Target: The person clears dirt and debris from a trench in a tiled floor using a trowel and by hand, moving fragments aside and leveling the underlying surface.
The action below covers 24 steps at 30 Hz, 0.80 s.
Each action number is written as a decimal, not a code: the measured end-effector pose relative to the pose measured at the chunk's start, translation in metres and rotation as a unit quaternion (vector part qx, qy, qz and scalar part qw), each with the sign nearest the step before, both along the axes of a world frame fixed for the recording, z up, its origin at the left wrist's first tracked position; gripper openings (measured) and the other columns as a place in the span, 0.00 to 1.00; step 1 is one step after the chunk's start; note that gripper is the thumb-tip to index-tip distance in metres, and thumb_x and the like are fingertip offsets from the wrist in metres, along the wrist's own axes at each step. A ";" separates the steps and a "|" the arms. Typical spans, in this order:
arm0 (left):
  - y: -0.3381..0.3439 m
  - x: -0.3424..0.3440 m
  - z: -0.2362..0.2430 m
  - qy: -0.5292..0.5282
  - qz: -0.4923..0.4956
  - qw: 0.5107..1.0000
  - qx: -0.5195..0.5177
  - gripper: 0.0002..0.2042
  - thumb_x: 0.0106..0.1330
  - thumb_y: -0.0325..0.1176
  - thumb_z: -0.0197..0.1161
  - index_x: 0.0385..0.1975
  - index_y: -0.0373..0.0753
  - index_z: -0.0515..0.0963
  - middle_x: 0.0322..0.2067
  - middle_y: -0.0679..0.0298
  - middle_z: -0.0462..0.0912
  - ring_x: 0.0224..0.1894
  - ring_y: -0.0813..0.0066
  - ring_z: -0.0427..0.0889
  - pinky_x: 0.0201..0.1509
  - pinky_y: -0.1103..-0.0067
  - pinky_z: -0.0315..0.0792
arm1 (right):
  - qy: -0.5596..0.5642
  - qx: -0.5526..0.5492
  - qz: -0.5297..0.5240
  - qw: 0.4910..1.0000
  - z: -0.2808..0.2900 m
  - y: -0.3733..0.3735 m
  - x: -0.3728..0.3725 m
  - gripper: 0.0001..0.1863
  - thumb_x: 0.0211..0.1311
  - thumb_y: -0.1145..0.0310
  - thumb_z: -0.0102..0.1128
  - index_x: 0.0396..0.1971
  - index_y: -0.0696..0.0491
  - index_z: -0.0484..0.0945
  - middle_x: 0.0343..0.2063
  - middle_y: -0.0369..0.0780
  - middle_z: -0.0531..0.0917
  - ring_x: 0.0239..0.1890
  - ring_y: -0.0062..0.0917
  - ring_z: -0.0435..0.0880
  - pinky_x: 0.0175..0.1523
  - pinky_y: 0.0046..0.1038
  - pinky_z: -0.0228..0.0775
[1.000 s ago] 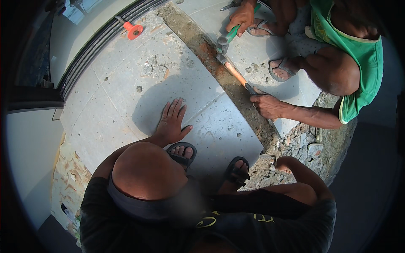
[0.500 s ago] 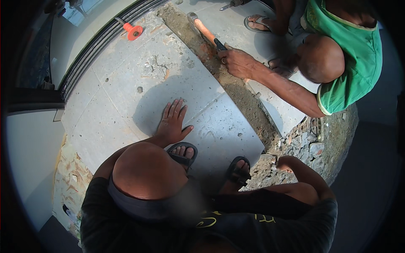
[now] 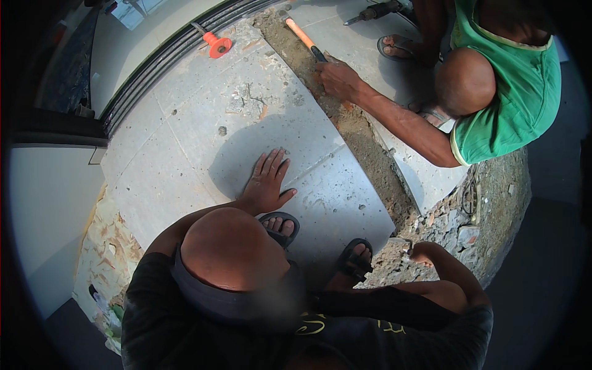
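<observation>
My left hand (image 3: pixel 269 180) lies flat on the large grey floor tile (image 3: pixel 203 179), fingers stretched out. Beside the tile's right-hand corner, my right hand (image 3: pixel 425 253) is curled closed low over broken rubble (image 3: pixel 394 262). A small dark piece shows at its fingertips; what it grips I cannot make out. Across from me, a person in a green shirt (image 3: pixel 512 117) holds a hammer (image 3: pixel 300 34) with an orange and black handle over the dug-out strip (image 3: pixel 370 151) of sand and mortar. The hammer's head is hard to make out.
A chisel with a red hand guard (image 3: pixel 217 45) lies by the dark door track (image 3: pixel 160 58). At the top, a power drill (image 3: pixel 373 12) rests on the far tiles. Mortar crumbs (image 3: pixel 246 102) litter the tile. My sandalled feet (image 3: pixel 280 227) stand on the tile and near the rubble.
My view has shifted, so the floor sits further right. The other person's hammer has moved along the dug-out strip. My left hand stays flat; my right hand stays curled by the rubble.
</observation>
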<state>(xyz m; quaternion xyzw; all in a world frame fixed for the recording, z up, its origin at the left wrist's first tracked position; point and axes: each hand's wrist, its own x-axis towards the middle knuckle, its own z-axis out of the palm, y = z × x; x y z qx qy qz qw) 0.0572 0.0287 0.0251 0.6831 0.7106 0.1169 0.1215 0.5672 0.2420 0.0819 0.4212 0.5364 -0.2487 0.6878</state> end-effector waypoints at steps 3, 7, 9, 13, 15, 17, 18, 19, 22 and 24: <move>0.001 0.000 -0.003 0.001 0.001 1.000 0.000 0.40 0.69 0.58 0.55 0.67 0.26 0.61 0.71 0.39 0.52 0.77 0.44 0.45 0.79 0.52 0.38 | -0.008 0.006 -0.035 0.999 -0.007 0.000 0.008 0.16 0.65 0.65 0.52 0.42 0.62 0.82 0.25 0.47 0.83 0.24 0.33 0.84 0.30 0.37 0.79; -0.003 -0.002 -0.001 0.002 0.004 1.000 -0.005 0.39 0.70 0.58 0.53 0.68 0.26 0.61 0.72 0.40 0.52 0.77 0.44 0.46 0.79 0.52 0.37 | 0.004 0.010 -0.034 0.999 -0.007 0.002 0.005 0.17 0.66 0.64 0.53 0.42 0.62 0.82 0.25 0.47 0.83 0.24 0.34 0.84 0.30 0.37 0.79; -0.002 -0.002 0.000 0.001 0.004 1.000 -0.007 0.39 0.70 0.58 0.53 0.68 0.26 0.61 0.72 0.40 0.52 0.77 0.45 0.46 0.79 0.52 0.38 | -0.019 -0.003 -0.038 0.999 -0.006 0.003 0.002 0.17 0.70 0.59 0.54 0.43 0.60 0.78 0.27 0.46 0.79 0.27 0.33 0.79 0.33 0.40 0.79; -0.002 -0.001 0.001 -0.006 0.002 1.000 -0.008 0.39 0.70 0.58 0.53 0.68 0.26 0.61 0.72 0.40 0.52 0.77 0.45 0.46 0.79 0.52 0.38 | -0.022 0.021 -0.037 0.999 -0.003 0.000 0.000 0.18 0.68 0.60 0.55 0.45 0.59 0.81 0.27 0.47 0.84 0.25 0.34 0.84 0.31 0.37 0.80; -0.004 -0.003 0.003 -0.004 0.003 1.000 -0.006 0.39 0.70 0.58 0.53 0.68 0.26 0.61 0.72 0.39 0.52 0.77 0.45 0.46 0.79 0.52 0.38 | -0.013 0.025 -0.049 0.998 0.001 -0.001 -0.007 0.19 0.70 0.58 0.54 0.46 0.58 0.81 0.28 0.47 0.84 0.26 0.34 0.84 0.32 0.37 0.80; -0.003 -0.002 0.002 -0.007 0.003 1.000 -0.001 0.39 0.70 0.58 0.53 0.68 0.26 0.61 0.72 0.39 0.52 0.77 0.45 0.47 0.79 0.52 0.38 | -0.017 0.024 -0.040 0.999 0.006 -0.001 -0.010 0.19 0.70 0.57 0.54 0.46 0.58 0.81 0.28 0.47 0.83 0.26 0.33 0.84 0.31 0.37 0.80; -0.003 -0.002 0.001 -0.010 0.001 1.000 -0.001 0.39 0.70 0.57 0.53 0.68 0.26 0.61 0.72 0.39 0.52 0.76 0.45 0.47 0.79 0.52 0.39 | -0.019 0.022 -0.033 0.999 0.007 -0.001 -0.011 0.19 0.71 0.56 0.53 0.46 0.58 0.81 0.28 0.47 0.83 0.26 0.33 0.84 0.31 0.37 0.80; -0.002 -0.002 0.000 -0.012 -0.001 1.000 0.000 0.39 0.71 0.57 0.53 0.68 0.26 0.61 0.72 0.39 0.52 0.76 0.44 0.48 0.78 0.52 0.39 | -0.021 0.022 -0.031 0.999 0.007 0.000 -0.011 0.19 0.71 0.56 0.53 0.46 0.58 0.81 0.28 0.47 0.83 0.26 0.33 0.84 0.31 0.37 0.80; -0.002 -0.003 0.000 -0.009 -0.002 1.000 -0.004 0.40 0.71 0.58 0.52 0.68 0.26 0.60 0.72 0.39 0.51 0.76 0.44 0.47 0.79 0.51 0.39 | -0.026 0.007 -0.015 1.000 0.005 0.001 -0.011 0.19 0.71 0.56 0.52 0.46 0.58 0.81 0.28 0.46 0.83 0.25 0.33 0.83 0.31 0.38 0.80; -0.003 -0.005 -0.001 -0.010 -0.001 1.000 -0.004 0.40 0.71 0.59 0.51 0.68 0.26 0.59 0.72 0.39 0.51 0.76 0.44 0.47 0.79 0.52 0.38 | -0.019 0.013 -0.037 0.999 0.005 0.001 -0.009 0.19 0.71 0.57 0.52 0.44 0.58 0.81 0.26 0.46 0.82 0.24 0.33 0.82 0.30 0.37 0.79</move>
